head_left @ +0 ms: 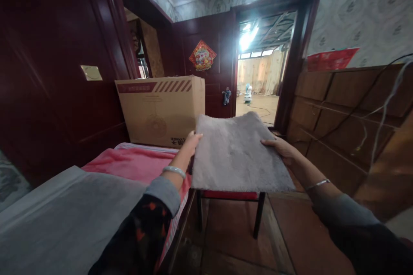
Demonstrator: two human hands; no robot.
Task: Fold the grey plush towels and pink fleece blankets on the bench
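Observation:
A grey plush seat cover is stretched between my two hands, above a dark-legged stool with a red seat. My left hand is closed on its left edge, fingers mostly behind the cloth. On the opposite edge, my right hand pinches the fabric between thumb and hidden fingers. The cover's front edge hangs over the stool's front, so most of the seat is out of sight. Whether the cover rests on the seat or is held just above it, I cannot tell.
To the left lie a pink blanket and a grey sheet on a low surface. Behind them stands a large cardboard box. Wooden drawers with hanging cables line the right side, topped by a red basket. An open doorway lies ahead.

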